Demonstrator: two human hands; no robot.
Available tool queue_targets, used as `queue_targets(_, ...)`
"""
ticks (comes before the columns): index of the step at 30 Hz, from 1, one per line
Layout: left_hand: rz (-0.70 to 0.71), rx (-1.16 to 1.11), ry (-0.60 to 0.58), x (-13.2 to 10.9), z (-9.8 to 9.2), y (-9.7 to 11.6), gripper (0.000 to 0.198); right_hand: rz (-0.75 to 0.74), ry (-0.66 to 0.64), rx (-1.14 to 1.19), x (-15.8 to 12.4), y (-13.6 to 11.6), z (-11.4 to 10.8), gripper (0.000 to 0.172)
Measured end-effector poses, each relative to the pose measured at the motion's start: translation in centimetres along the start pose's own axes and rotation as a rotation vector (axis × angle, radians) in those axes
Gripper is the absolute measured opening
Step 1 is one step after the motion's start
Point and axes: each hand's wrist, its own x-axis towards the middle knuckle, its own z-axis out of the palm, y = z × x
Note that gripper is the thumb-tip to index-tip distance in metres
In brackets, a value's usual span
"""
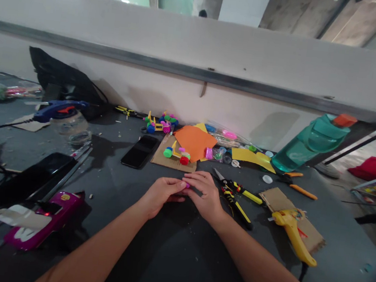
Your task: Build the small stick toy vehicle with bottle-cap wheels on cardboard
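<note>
Above the middle of the dark table, my left hand (161,197) and my right hand (206,195) meet at the fingertips. Both are closed in a pinch on a small pink-purple piece (187,185), mostly hidden by the fingers, so its kind does not show. Just beyond them lies a cardboard piece (159,156) bearing a little wheeled model (175,151) with green, blue and red round wheels. An orange sheet (196,142) lies behind the model. Right of my right hand are yellow-and-black handled pliers (236,205) and a second cutting tool (245,193).
A black phone (140,152) lies left of the cardboard. To the right are a yellow glue gun (294,234) on cardboard, orange-handled pliers (301,185) and a tilted teal bottle (310,143). At left sit a purple power strip (59,223) and a blue glue gun (59,110).
</note>
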Motion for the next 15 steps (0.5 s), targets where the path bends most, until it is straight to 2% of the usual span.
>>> queue_targets(4,-0.031,0.0,-0.032,-0.14,0.05,0.25,0.026,0.009,0.011,0.026,-0.09,-0.06,0.16,0.023)
queue_targets(11,-0.028,0.023,0.036,0.07,0.05,-0.28,0.022,-0.003,-0.044,0.005,-0.13,-0.04,0.31,0.027)
queue_targets(15,-0.026,0.027,-0.008,-0.15,-0.01,-0.01,0.026,0.001,-0.045,-0.012,-0.12,0.13,0.18,0.024)
